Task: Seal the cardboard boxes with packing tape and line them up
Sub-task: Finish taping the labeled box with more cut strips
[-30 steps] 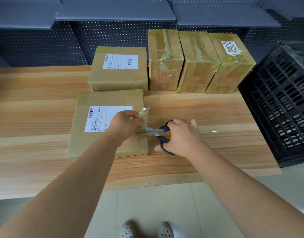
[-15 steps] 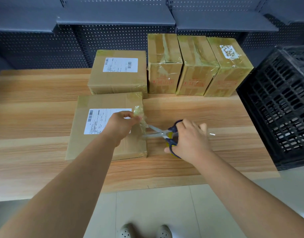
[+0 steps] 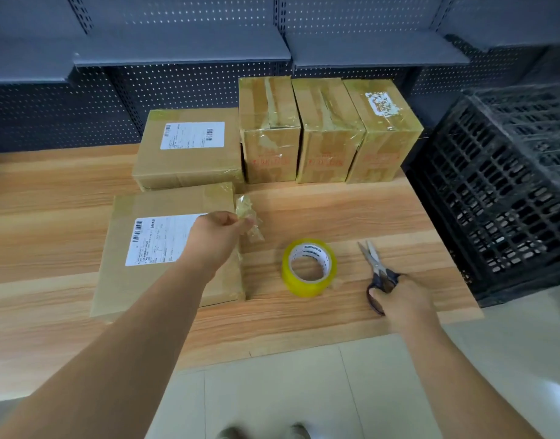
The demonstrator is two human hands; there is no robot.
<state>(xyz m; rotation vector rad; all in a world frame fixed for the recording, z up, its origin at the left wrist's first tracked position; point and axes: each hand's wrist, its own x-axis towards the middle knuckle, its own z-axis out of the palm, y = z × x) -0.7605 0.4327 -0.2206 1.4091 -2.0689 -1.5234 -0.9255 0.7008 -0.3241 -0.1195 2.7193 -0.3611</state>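
Observation:
A flat cardboard box (image 3: pixel 152 274) with a white shipping label lies on the wooden table (image 3: pixel 320 213) in front of me. My left hand (image 3: pixel 215 239) hovers over its right edge and pinches a crumpled strip of clear tape (image 3: pixel 248 217). To the right, a yellow roll of packing tape (image 3: pixel 309 267) lies flat on the table. Further right, my right hand (image 3: pixel 399 302) grips the dark handles of the scissors (image 3: pixel 378 274), whose blades point away from me just above the tabletop. A second labelled box (image 3: pixel 190 153) and three taped boxes (image 3: pixel 326 131) stand in a row at the back.
A black plastic crate (image 3: pixel 494 191) stands against the table's right end. Dark pegboard shelving (image 3: pixel 183 52) rises behind the boxes. The table's near edge borders a tiled floor (image 3: pixel 272 394), where my shoes show at the bottom.
My right hand has carried the scissors away from the box to the right side of the table, uncovering the yellow tape roll. My left hand still pinches the tape strip, now cut free.

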